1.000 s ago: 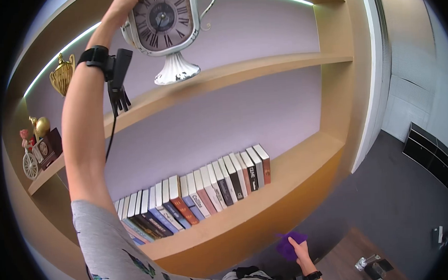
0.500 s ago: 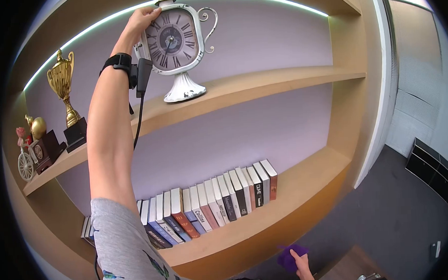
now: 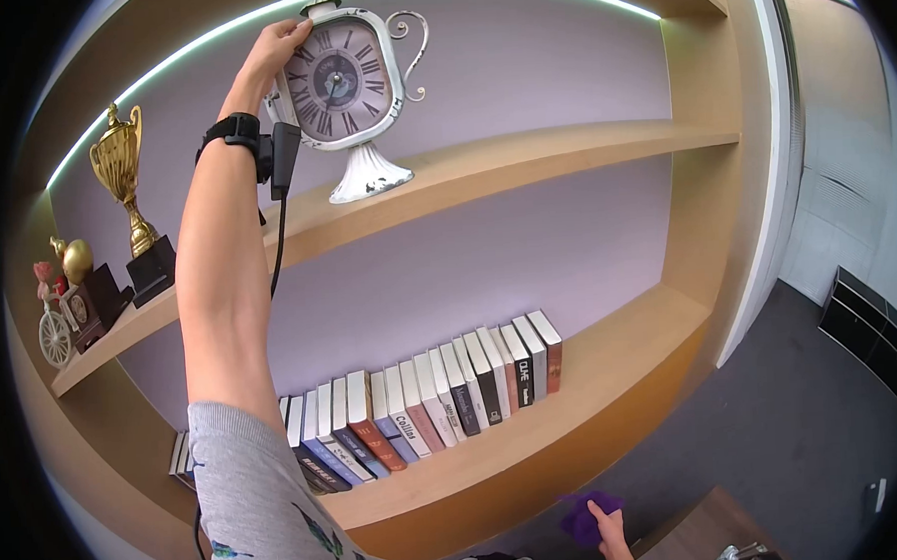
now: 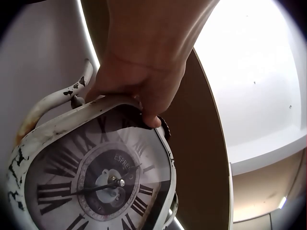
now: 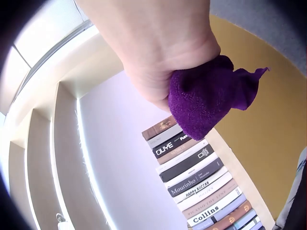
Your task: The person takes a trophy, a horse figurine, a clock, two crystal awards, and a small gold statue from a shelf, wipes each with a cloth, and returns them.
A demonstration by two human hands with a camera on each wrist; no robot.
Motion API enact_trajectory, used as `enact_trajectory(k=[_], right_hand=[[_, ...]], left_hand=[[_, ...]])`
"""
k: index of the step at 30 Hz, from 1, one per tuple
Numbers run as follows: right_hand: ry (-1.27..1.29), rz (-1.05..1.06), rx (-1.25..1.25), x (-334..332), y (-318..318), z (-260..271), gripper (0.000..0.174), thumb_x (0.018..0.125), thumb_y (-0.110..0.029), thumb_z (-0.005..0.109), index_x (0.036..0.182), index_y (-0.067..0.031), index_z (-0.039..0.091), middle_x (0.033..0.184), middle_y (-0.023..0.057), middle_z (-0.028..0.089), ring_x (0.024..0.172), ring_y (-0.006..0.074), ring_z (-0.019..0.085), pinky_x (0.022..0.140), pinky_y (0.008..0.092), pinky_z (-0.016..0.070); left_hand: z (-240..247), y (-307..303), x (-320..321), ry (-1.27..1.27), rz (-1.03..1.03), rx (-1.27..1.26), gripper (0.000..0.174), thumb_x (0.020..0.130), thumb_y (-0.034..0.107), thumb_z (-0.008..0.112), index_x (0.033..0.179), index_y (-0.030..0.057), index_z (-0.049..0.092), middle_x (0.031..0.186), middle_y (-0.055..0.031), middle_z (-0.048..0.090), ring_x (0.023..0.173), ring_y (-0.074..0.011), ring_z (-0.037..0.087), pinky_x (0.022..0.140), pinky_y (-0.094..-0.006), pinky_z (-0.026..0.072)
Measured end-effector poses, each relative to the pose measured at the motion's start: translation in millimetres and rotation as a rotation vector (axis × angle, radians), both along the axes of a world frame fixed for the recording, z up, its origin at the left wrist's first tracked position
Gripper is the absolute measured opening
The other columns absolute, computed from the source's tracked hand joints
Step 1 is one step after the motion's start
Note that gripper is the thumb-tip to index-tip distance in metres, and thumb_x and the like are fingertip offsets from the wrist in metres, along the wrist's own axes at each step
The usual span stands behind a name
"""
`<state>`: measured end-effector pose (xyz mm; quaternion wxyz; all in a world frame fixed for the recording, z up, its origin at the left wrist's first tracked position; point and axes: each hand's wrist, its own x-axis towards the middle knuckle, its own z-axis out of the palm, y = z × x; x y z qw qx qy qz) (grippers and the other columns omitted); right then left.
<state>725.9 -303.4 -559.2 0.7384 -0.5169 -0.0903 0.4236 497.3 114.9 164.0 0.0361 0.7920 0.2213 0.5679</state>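
A distressed white pedestal clock [image 3: 338, 83] with Roman numerals stands on the upper shelf, its fluted foot close to the front edge. My left hand [image 3: 274, 49] grips its upper left corner. In the left wrist view the thumb lies on the front rim of the clock face [image 4: 115, 177], while the other fingers pass behind the frame, partly hidden. Low in the head view, my right hand [image 3: 612, 535] holds a bunched purple cloth [image 5: 201, 98]. The right wrist view shows the cloth bulging below the hand, one corner sticking out.
A gold trophy cup [image 3: 121, 159] stands left of the clock, beside smaller ornaments [image 3: 74, 291]. Below, a row of books [image 3: 444, 395] lines the lower shelf [image 3: 622, 357]. A wooden table [image 3: 695, 534] with small metallic items is at lower right.
The head view has shifted, so clock and shelves appear lower and the whole trophy shows beside the left arm. The left hand stays on the clock and the right keeps the cloth.
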Motion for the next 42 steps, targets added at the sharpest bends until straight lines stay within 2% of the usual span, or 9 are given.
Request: enact_trajectory(k=[10, 16, 19, 26, 29, 33, 37, 40, 42], right_hand=[[-0.005, -0.022, -0.023, -3.7, -17.8, -10.6, 0.021, 0.082, -0.008, 0.066, 0.101, -0.0022, 0.060, 0.090, 0.0037, 0.063, 0.080, 0.0152, 0.060, 0.069, 0.0285, 0.0497], [-0.005, -0.042, -0.023, -8.5, -38.0, -20.3, 0.021, 0.082, -0.008, 0.066, 0.101, -0.0008, 0.061, 0.091, 0.0044, 0.064, 0.082, 0.0151, 0.061, 0.072, 0.0279, 0.0492], [-0.011, -0.060, -0.050, -7.7, -52.2, -31.9, 0.022, 0.082, -0.009, 0.067, 0.101, -0.0006, 0.061, 0.092, 0.0047, 0.063, 0.083, 0.0155, 0.061, 0.073, 0.0283, 0.0491], [-0.006, -0.118, -0.056, -19.0, -97.1, -20.5, 0.024, 0.082, -0.011, 0.067, 0.102, -0.0006, 0.060, 0.094, 0.0053, 0.063, 0.084, 0.0159, 0.060, 0.074, 0.0288, 0.0488], [0.008, -0.111, -0.086, -21.1, -120.5, -39.2, 0.023, 0.082, -0.010, 0.066, 0.102, -0.0011, 0.060, 0.092, 0.0052, 0.063, 0.084, 0.0164, 0.060, 0.074, 0.0291, 0.0489], [0.044, -0.083, -0.065, -32.2, -149.5, -22.5, 0.024, 0.083, -0.010, 0.065, 0.105, -0.0016, 0.059, 0.094, 0.0049, 0.063, 0.086, 0.0167, 0.060, 0.075, 0.0298, 0.0491], [0.065, -0.022, -0.129, -35.2, -171.5, -36.1, 0.027, 0.086, -0.015, 0.063, 0.109, -0.0036, 0.055, 0.100, 0.0049, 0.061, 0.090, 0.0158, 0.059, 0.077, 0.0304, 0.0488], [0.165, -0.047, -0.133, -41.6, -186.3, -38.7, 0.029, 0.087, -0.016, 0.062, 0.112, -0.0028, 0.056, 0.098, 0.0037, 0.062, 0.087, 0.0142, 0.060, 0.075, 0.0287, 0.0491], [0.213, -0.077, -0.137, -45.3, -193.6, -49.8, 0.028, 0.087, -0.016, 0.061, 0.112, -0.0032, 0.056, 0.098, 0.0036, 0.062, 0.087, 0.0142, 0.060, 0.075, 0.0287, 0.0493]], left_hand=[[-9.8, -26.1, 8.7, 0.046, 0.299, -0.066, 0.061, 0.084, 0.047, 0.061, 0.103, -0.0101, 0.052, 0.090, -0.0171, 0.061, 0.083, -0.0195, 0.060, 0.072, -0.0326, 0.0479], [-9.5, -10.3, 10.7, 0.123, 0.514, 0.138, 0.074, 0.076, 0.047, 0.070, 0.114, -0.0106, 0.043, 0.104, -0.0290, 0.057, 0.096, -0.0360, 0.061, 0.080, -0.0420, 0.0499], [-18.9, -39.6, 31.5, 0.111, 0.791, 0.300, 0.072, 0.073, 0.042, 0.072, 0.118, -0.0064, 0.044, 0.120, -0.0306, 0.047, 0.107, -0.0464, 0.052, 0.093, -0.0497, 0.0406], [-62.4, -80.7, 53.7, 0.036, 1.018, 0.542, 0.067, 0.072, 0.043, 0.073, 0.113, -0.0058, 0.050, 0.118, -0.0292, 0.048, 0.107, -0.0423, 0.052, 0.092, -0.0468, 0.0407], [-88.8, -108.7, 74.5, 0.069, 0.774, 0.687, 0.055, 0.072, 0.039, 0.074, 0.100, -0.0043, 0.054, 0.103, -0.0203, 0.053, 0.098, -0.0338, 0.055, 0.083, -0.0408, 0.0451], [-165.7, -177.9, 103.4, 0.138, 0.247, 0.805, 0.042, 0.074, 0.031, 0.072, 0.091, -0.0012, 0.051, 0.095, -0.0166, 0.051, 0.089, -0.0331, 0.052, 0.078, -0.0423, 0.0429], [-297.1, -262.2, 97.7, 0.489, -0.162, 0.671, 0.034, 0.076, 0.025, 0.069, 0.088, 0.0004, 0.049, 0.093, -0.0147, 0.048, 0.087, -0.0322, 0.047, 0.075, -0.0395, 0.0387], [-421.1, -285.1, 82.0, 0.713, -0.465, 0.402, 0.033, 0.079, 0.027, 0.067, 0.087, 0.0002, 0.049, 0.094, -0.0156, 0.049, 0.087, -0.0335, 0.049, 0.073, -0.0415, 0.0393], [-513.0, -290.2, 62.5, 0.917, -0.515, 0.140, 0.035, 0.084, 0.032, 0.063, 0.084, -0.0007, 0.049, 0.086, -0.0184, 0.052, 0.082, -0.0360, 0.051, 0.076, -0.0446, 0.0403]])
